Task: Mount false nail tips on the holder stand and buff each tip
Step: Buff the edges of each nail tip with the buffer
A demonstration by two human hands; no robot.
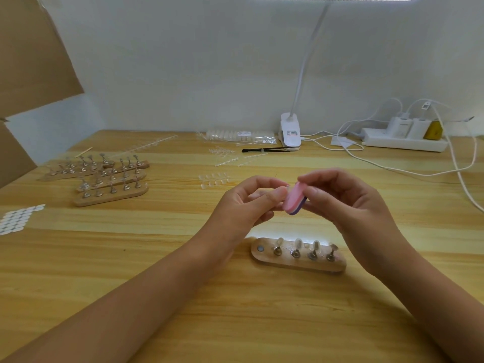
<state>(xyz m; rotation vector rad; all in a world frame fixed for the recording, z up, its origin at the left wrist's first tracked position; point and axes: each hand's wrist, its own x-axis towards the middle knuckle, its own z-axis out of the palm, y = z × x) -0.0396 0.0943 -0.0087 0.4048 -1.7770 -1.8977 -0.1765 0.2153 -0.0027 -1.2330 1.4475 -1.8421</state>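
Note:
My right hand (345,203) pinches a small pink and purple buffer block (295,199) above the table. My left hand (251,203) has its fingers curled and pinches something small against the buffer's pink face; a clear nail tip (287,188) barely shows at the fingertips. Below the hands lies a wooden holder stand (298,265) with several metal pegs. Clear nail tips sit on three of them; the peg at the right end is hard to read, and the round magnet spot (260,248) at the left end is bare.
Several more wooden holder stands (110,179) lie stacked at the left. Loose clear nail tips (213,178) and a bag of tips (241,136) lie farther back, beside a black brush (264,150). A clip lamp (289,131), power strip (403,142) and cables occupy the back right. White sticker dots (18,218) lie far left.

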